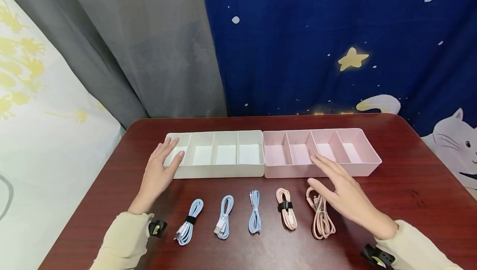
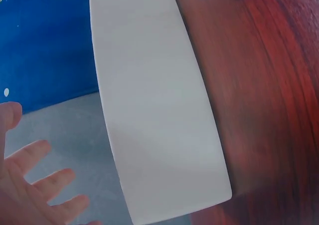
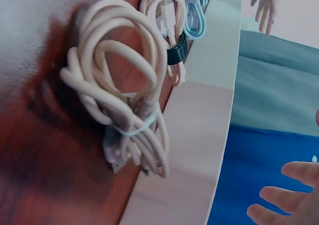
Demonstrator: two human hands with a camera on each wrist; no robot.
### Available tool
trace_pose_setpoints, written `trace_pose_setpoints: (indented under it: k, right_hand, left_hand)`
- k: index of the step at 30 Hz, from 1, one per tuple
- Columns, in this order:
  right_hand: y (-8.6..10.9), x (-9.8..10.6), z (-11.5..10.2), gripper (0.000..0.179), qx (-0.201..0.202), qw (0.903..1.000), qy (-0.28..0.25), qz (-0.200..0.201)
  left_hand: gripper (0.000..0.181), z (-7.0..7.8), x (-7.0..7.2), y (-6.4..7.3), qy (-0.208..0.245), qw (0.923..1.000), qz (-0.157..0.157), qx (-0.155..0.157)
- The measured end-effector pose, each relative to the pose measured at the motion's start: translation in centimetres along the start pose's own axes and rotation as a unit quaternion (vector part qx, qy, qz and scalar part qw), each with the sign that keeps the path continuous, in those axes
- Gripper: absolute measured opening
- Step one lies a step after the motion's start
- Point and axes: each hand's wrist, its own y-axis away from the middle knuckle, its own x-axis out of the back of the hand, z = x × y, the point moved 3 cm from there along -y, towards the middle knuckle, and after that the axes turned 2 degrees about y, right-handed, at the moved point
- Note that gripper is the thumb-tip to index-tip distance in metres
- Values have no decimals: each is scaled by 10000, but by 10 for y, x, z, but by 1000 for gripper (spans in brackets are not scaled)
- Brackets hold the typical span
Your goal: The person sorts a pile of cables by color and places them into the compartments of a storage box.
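Where the right hand (image 1: 343, 193) hovers with its fingers outstretched and its thumb spread away, holding nothing, a loosely bundled thick pale-pink cable (image 1: 323, 223) lies just below the thumb and beside the palm; the right wrist view shows a thin whitish tie round it. Beneath the right fingertips is the front edge of a pale-pink plastic tray (image 1: 290, 172) with four compartments in a row. Its end meets a white plastic tray (image 1: 220, 172), likewise divided into four, whose leftmost compartment lies under the fingertips of the left hand (image 1: 158, 175). That hand too is spread, fingers nearly straight, thumb apart, with nothing in its grasp; whether the thumb touches the rim I cannot tell.

Between the two hands, nearer the wearer than the fingertips, four more coiled cables lie in a row: beyond the right thumb, a pink cable with a black strap (image 1: 287, 216); then a narrow light-blue bundle (image 1: 255, 216), a light-blue looped cable (image 1: 224, 227) and, nearest the left hand, a light-blue cable with a black strap (image 1: 193, 210).

All rest on a glossy reddish-brown table (image 1: 406, 179). Past the fingers hang a grey curtain (image 1: 171, 54) and a star-patterned navy curtain (image 1: 290, 46).
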Motion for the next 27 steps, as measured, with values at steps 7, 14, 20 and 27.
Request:
trace_pose_setpoints:
  k: [7,14,20,27]
  right_hand:
    - [9,3,7,47,-69,9993,-33,376]
    - [17,8,10,41,-110,9958,-238,880]
    - [22,7,14,41,-202,9918,-802,977]
    - [28,7,17,40,-136,9899,-816,1154]
  left_hand:
    - [48,-7,10,-1,179,9996,135,193]
    - [45,-17,15,-2,307,9989,195,279]
    - [46,-26,17,-3,297,9984,174,451]
    - [45,-33,21,-4,301,9974,323,569]
